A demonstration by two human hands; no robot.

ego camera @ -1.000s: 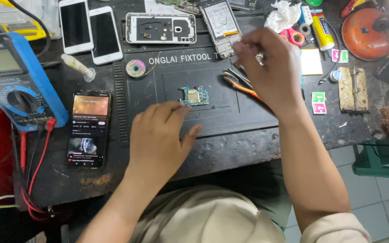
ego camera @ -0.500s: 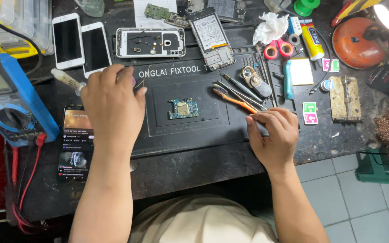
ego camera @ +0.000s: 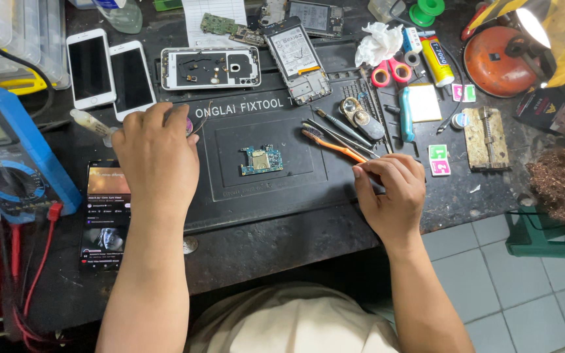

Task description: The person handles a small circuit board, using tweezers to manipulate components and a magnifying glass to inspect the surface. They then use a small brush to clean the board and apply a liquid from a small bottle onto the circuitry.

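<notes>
A small blue-green circuit board (ego camera: 261, 159) lies in the middle of the black work mat (ego camera: 276, 196). My left hand (ego camera: 158, 157) rests at the mat's upper left corner, fingers curled over a small pink solder spool (ego camera: 189, 125), from which a thin wire curls out. My right hand (ego camera: 390, 193) is at the mat's right edge. Its thumb and forefinger are pinched at the near end of an orange-handled tool (ego camera: 331, 145), which lies beside thin metal tweezers (ego camera: 344, 138). Neither hand touches the board.
A blue multimeter (ego camera: 8, 153) with red leads and a lit phone (ego camera: 104, 216) sit at the left. Two white phones (ego camera: 109, 75), an opened phone frame (ego camera: 210, 67) and a phone with its back off (ego camera: 299, 62) lie behind the mat. Scissors (ego camera: 387, 72), a glue tube (ego camera: 438, 60) and a lamp (ego camera: 544, 39) crowd the right.
My left hand went from the mat's front up to the solder spool at the upper left. My right hand came down from the back of the bench to the tools at the mat's right edge.
</notes>
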